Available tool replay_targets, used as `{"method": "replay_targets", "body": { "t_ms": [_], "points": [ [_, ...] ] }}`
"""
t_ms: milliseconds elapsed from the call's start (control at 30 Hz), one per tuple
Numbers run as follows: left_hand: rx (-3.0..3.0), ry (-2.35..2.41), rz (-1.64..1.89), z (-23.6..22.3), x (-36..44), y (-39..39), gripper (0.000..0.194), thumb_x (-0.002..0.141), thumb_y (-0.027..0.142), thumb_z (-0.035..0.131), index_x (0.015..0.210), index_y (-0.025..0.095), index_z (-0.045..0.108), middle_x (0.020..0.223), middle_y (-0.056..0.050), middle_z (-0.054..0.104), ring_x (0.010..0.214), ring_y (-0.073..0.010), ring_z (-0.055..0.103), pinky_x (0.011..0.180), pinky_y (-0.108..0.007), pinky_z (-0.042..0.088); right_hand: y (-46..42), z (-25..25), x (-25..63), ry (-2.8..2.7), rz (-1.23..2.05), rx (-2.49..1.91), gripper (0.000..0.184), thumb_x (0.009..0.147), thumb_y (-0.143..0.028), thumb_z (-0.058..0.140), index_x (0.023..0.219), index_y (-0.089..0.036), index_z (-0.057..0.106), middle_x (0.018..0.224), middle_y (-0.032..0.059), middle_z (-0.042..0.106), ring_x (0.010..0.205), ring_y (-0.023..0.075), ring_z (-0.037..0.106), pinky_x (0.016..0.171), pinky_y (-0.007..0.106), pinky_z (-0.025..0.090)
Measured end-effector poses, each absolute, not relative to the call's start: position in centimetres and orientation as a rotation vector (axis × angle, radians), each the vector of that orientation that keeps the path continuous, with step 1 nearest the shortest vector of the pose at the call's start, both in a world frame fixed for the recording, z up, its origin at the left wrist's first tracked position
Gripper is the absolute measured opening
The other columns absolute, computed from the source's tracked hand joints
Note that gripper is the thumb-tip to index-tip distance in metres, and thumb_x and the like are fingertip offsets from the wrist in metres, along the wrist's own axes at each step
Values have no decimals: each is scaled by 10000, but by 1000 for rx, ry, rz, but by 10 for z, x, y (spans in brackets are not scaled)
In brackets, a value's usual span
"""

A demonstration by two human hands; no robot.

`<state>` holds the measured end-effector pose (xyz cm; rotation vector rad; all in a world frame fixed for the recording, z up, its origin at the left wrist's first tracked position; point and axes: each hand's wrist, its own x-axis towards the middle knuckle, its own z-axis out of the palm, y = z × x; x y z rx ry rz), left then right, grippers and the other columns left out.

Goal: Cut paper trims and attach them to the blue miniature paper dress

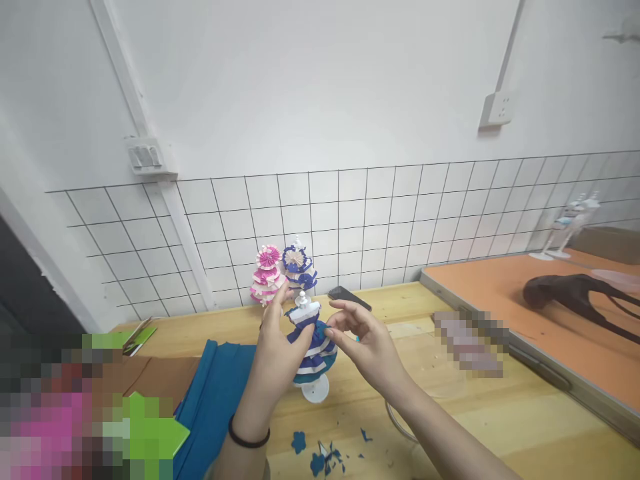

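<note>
1. Dress stand [315,390]: upright on the desk [525,413], between both hands.
2. Left hand [275,357]: thumb against the striped dress [314,363]; grip cannot be determined.
3. Right hand [367,343]: fingertips narrowed, pinching a blue piece [325,331] at the waist.

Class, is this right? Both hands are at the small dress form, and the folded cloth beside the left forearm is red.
No: the head view shows the folded cloth is blue, not red. The left hand and right hand are at the dress form.
</note>
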<state>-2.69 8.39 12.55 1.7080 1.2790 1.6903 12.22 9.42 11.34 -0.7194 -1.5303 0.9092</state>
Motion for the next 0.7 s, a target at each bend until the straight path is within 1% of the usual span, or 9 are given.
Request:
{"method": "replay_targets", "body": {
  "t_ms": [100, 167, 300, 400, 600, 700],
  "points": [
    [1630, 1208, 1618, 121, -28, 89, 671, 686, 149, 592, 1279, 296, 316, 1150, -54, 507, 1112, -204, 453, 931, -363, 364, 98, 115, 116, -1552, 812, -724, 316, 738, -193, 592, 1040, -209, 502, 756, 7, 588, 711, 154, 565, 668, 293, 474],
    [1601, 1201, 1581, 120, -29, 91, 679, 695, 141, 582, 1288, 303, 296, 1140, -53, 507, 1111, -197, 453, 934, -360, 359, 101, 115, 113, -1573, 758, -719, 314, 742, -182, 584, 1043, -212, 499, 760, 7, 590, 716, 155, 568, 679, 296, 475],
    [1569, 1206, 1545, 119, -31, 93, 655, 703, 148, 578, 1278, 318, 314, 1113, -46, 507, 1090, -192, 467, 921, -344, 368, 108, 113, 109, -1606, 666, -707, 285, 748, -159, 575, 1015, -217, 492, 779, 9, 599, 739, 154, 572, 723, 306, 466],
    [1559, 1207, 1531, 119, -31, 93, 641, 714, 163, 567, 1279, 327, 314, 1080, -38, 506, 1062, -191, 485, 889, -333, 396, 111, 111, 108, -1598, 631, -708, 256, 742, -155, 582, 974, -217, 494, 782, 8, 595, 736, 148, 574, 710, 291, 467],
    [1589, 1219, 1534, 119, -28, 92, 592, 725, 159, 555, 1258, 320, 355, 1100, -43, 507, 1091, -193, 467, 873, -315, 409, 110, 112, 108, -1571, 668, -713, 234, 753, -182, 578, 966, -222, 488, 790, 10, 595, 731, 147, 577, 716, 291, 471],
    [1589, 1239, 1535, 119, -28, 91, 589, 726, 157, 554, 1258, 317, 356, 1103, -44, 514, 1075, -185, 483, 870, -310, 411, 110, 112, 107, -1559, 677, -712, 220, 747, -193, 584, 945, -223, 492, 791, 12, 593, 732, 152, 576, 714, 297, 471]
  ]
}}
